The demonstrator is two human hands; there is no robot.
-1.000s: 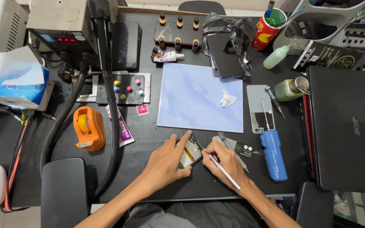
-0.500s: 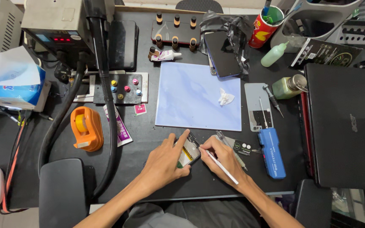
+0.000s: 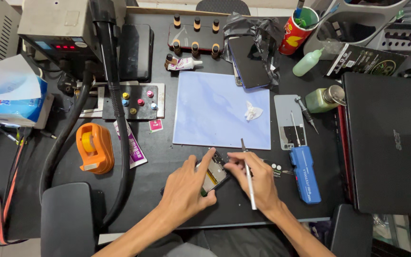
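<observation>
An opened phone point(image 3: 213, 175) with its insides showing lies on the black desk near the front edge. My left hand point(image 3: 185, 188) grips its left side, thumb stretched along the top edge. My right hand point(image 3: 257, 179) rests on the phone's right end and holds a thin metal tool point(image 3: 248, 177) that points away from me, its tip near the blue mat's front edge. Where the fingertips meet the phone is partly hidden.
A light blue mat point(image 3: 222, 110) with a crumpled white wipe point(image 3: 252, 112) lies beyond the phone. A blue tool case point(image 3: 304, 173) and closed black laptop point(image 3: 388, 140) are right. An orange tape dispenser point(image 3: 93, 147) and black hose point(image 3: 117, 109) are left; bottles and a dark phone point(image 3: 250, 62) behind.
The metal tool has swung from slanting down-right to nearly upright in my right hand. Both hands stay on the phone; the view has shifted slightly.
</observation>
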